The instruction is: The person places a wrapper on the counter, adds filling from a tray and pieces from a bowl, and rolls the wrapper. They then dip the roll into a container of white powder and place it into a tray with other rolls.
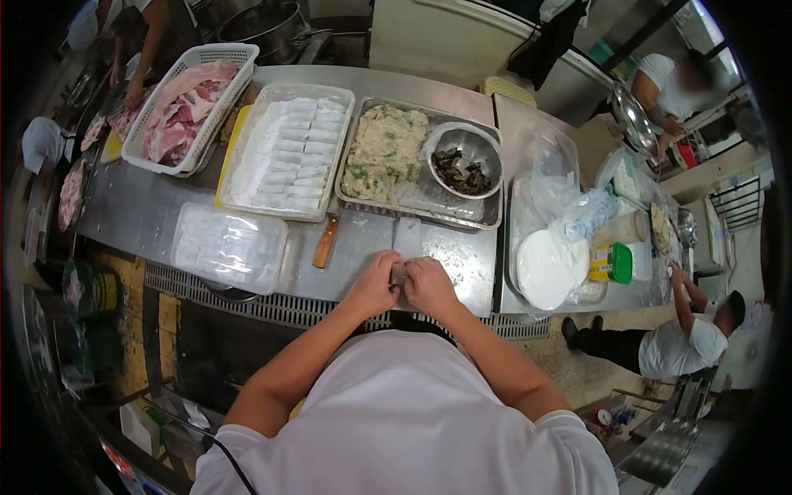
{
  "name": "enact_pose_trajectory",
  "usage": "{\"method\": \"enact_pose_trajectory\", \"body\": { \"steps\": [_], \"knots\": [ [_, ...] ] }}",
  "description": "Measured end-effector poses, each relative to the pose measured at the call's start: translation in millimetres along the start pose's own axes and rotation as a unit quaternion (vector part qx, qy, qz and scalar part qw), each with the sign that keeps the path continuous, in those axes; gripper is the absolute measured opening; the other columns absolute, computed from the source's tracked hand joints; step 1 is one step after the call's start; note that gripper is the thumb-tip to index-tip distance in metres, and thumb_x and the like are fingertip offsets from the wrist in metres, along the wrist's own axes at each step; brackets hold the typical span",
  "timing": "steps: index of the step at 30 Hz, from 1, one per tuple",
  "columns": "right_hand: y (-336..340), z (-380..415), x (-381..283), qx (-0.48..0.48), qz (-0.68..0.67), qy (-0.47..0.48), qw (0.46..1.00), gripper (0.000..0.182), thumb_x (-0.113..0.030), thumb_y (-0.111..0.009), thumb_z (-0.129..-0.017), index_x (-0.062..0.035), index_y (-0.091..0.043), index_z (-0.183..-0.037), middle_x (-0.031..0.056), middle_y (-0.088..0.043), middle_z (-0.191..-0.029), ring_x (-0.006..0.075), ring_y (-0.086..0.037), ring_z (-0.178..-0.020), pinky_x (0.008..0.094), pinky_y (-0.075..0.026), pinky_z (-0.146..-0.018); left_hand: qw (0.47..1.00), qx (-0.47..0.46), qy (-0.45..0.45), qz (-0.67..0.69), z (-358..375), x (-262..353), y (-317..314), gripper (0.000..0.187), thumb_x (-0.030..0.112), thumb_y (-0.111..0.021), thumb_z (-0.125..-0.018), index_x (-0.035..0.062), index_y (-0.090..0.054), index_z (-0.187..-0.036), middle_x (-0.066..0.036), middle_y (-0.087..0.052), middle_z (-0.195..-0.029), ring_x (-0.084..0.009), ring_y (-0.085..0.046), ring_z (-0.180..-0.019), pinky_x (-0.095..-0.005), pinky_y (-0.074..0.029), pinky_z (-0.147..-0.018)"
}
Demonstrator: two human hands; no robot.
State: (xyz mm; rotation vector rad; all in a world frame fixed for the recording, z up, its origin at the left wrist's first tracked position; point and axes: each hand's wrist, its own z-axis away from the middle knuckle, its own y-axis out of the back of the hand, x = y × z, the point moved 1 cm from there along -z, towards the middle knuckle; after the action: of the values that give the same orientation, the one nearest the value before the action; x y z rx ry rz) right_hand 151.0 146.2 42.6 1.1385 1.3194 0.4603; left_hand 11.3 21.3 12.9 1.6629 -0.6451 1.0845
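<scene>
At the front edge of the steel table, my left hand and my right hand meet with fingers curled round a small dark-and-pale item, too small to name. A pale translucent strip lies flat just beyond my fingertips. To the left rests a wooden handle, its far end under a tray edge. Farther back, a metal tray holds a pale minced mixture and a steel bowl with dark pieces. White rolls lie in rows in a plastic tray.
Raw meat fills a white basket at the back left. A lidded clear container sits near the front edge. On the right are a white round lid and a green-yellow tub. Several people work around.
</scene>
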Motion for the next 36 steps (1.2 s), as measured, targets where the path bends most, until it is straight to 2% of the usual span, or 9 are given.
{"method": "enact_pose_trajectory", "body": {
  "steps": [4, 6, 9, 12, 16, 21, 24, 30, 36],
  "knots": [
    [0, 1, 2, -0.032, 0.026, 0.016, 0.999, 0.015, -0.005, -0.071, -0.084, -0.0006, -0.071, -0.098, 0.0176, -0.074, -0.106, 0.0387, -0.068, -0.102, 0.0503, -0.054, -0.096, 1.0, 0.007, -0.014, -0.017, 0, 0, 4, 0.07, -0.003, -0.08, -0.078, 0.0013, -0.053, -0.142, -0.022, -0.057, -0.146, -0.0441, -0.056, -0.137, -0.0462, -0.047, -0.119],
    [1, 0, 2, -0.049, 0.033, 0.018, 0.998, 0.016, -0.006, -0.071, -0.084, -0.0006, -0.07, -0.099, 0.0175, -0.074, -0.106, 0.0383, -0.068, -0.102, 0.0518, -0.053, -0.097, 0.992, -0.043, -0.068, -0.092, -4, 6, 12, 0.074, 0.003, -0.083, -0.079, 0.0019, -0.053, -0.146, -0.02, -0.058, -0.146, -0.0414, -0.056, -0.138, -0.0472, -0.045, -0.12],
    [8, -1, -3, -0.067, 0.031, 0.011, 0.997, 0.028, -0.008, -0.074, -0.083, 0.0, -0.071, -0.11, 0.0185, -0.074, -0.108, 0.0399, -0.069, -0.106, 0.0519, -0.052, -0.102, 0.979, -0.103, -0.082, -0.155, -9, 10, 20, 0.081, 0.014, -0.089, -0.078, 0.0037, -0.053, -0.151, -0.019, -0.061, -0.145, -0.0396, -0.055, -0.139, -0.0494, -0.042, -0.121],
    [31, 9, -11, 0.003, -0.031, -0.032, 0.999, 0.048, -0.009, -0.077, -0.082, -0.0002, -0.069, -0.128, 0.0208, -0.072, -0.116, 0.0403, -0.067, -0.117, 0.0488, -0.05, -0.109, 0.966, -0.132, -0.104, -0.194, -5, 8, 28, 0.09, 0.029, -0.092, -0.079, 0.0046, -0.052, -0.156, -0.015, -0.063, -0.146, -0.0358, -0.055, -0.141, -0.0496, -0.04, -0.121],
    [41, 33, -1, -0.041, -0.002, -0.029, 0.999, 0.062, -0.012, -0.083, -0.079, -0.0024, -0.064, -0.138, 0.0198, -0.066, -0.128, 0.041, -0.06, -0.13, 0.0497, -0.047, -0.115, 0.957, -0.146, -0.14, -0.209, 8, 10, 30, 0.097, 0.038, -0.095, -0.077, 0.0048, -0.051, -0.157, -0.013, -0.063, -0.148, -0.0336, -0.055, -0.141, -0.0501, -0.039, -0.121],
    [19, 57, -3, -0.089, 0.062, 0.033, 0.994, 0.062, -0.017, -0.089, -0.079, -0.0048, -0.064, -0.135, 0.0161, -0.063, -0.129, 0.0392, -0.058, -0.127, 0.0521, -0.045, -0.115, 0.946, -0.159, -0.168, -0.226, 26, 0, 12, 0.081, 0.031, -0.091, -0.081, 0.0068, -0.057, -0.15, -0.01, -0.065, -0.144, -0.0314, -0.058, -0.137, -0.0492, -0.042, -0.118],
    [5, 66, 0, -0.073, 0.05, 0.061, 0.994, 0.052, -0.017, -0.086, -0.084, -0.0054, -0.066, -0.13, 0.0155, -0.064, -0.119, 0.0378, -0.06, -0.117, 0.0518, -0.046, -0.112, 0.946, -0.12, -0.205, -0.222, 37, -13, 3, 0.065, 0.027, -0.087, -0.085, 0.0095, -0.064, -0.143, -0.006, -0.069, -0.137, -0.0297, -0.062, -0.131, -0.0472, -0.047, -0.113],
    [-7, 70, -3, 0.053, -0.004, 0.023, 0.998, 0.024, -0.013, -0.079, -0.091, -0.0046, -0.074, -0.113, 0.0158, -0.065, -0.102, 0.0385, -0.062, -0.103, 0.0507, -0.05, -0.1, 0.958, -0.044, -0.236, -0.158, 30, -17, -1, 0.037, 0.025, -0.082, -0.091, 0.0143, -0.076, -0.125, -0.001, -0.075, -0.117, -0.0265, -0.067, -0.114, -0.0446, -0.051, -0.1],
    [-9, 54, 2, 0.019, 0.01, -0.07, 0.997, 0.014, -0.009, -0.077, -0.092, -0.0031, -0.076, -0.104, 0.0157, -0.065, -0.102, 0.0376, -0.062, -0.101, 0.0496, -0.05, -0.092, 0.972, -0.019, -0.175, -0.157, 10, -7, -4, 0.016, 0.024, -0.079, -0.095, 0.0148, -0.082, -0.107, -0.004, -0.074, -0.103, -0.0304, -0.064, -0.1, -0.0468, -0.051, -0.09]
  ]
}}
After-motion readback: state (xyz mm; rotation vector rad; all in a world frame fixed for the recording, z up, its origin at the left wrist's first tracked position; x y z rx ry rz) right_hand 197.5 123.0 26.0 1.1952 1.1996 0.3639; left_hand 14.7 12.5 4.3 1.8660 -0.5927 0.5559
